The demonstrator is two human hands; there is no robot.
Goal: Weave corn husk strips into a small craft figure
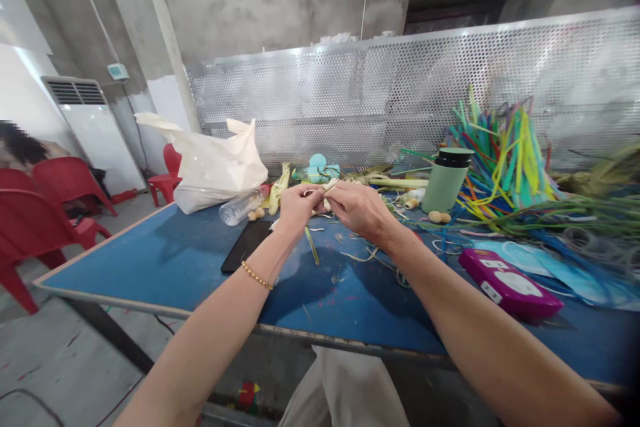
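Note:
Both my hands meet above the blue table (160, 260), fingers pinched on a small pale woven piece of leaf strip (327, 188). My left hand (296, 205), with a gold bead bracelet at the wrist, grips its left side. My right hand (359, 208) grips its right side. A thin green strip (312, 244) hangs down from my left hand to the table. Loose leaf scraps lie under my hands.
A black phone (246, 245), a clear plastic bottle (244, 205) and a white plastic bag (213, 163) lie to the left. A green flask (447, 180), a bundle of coloured strips (500, 147) and a magenta box (507, 283) are on the right. Red chairs (35, 213) stand beyond the left edge.

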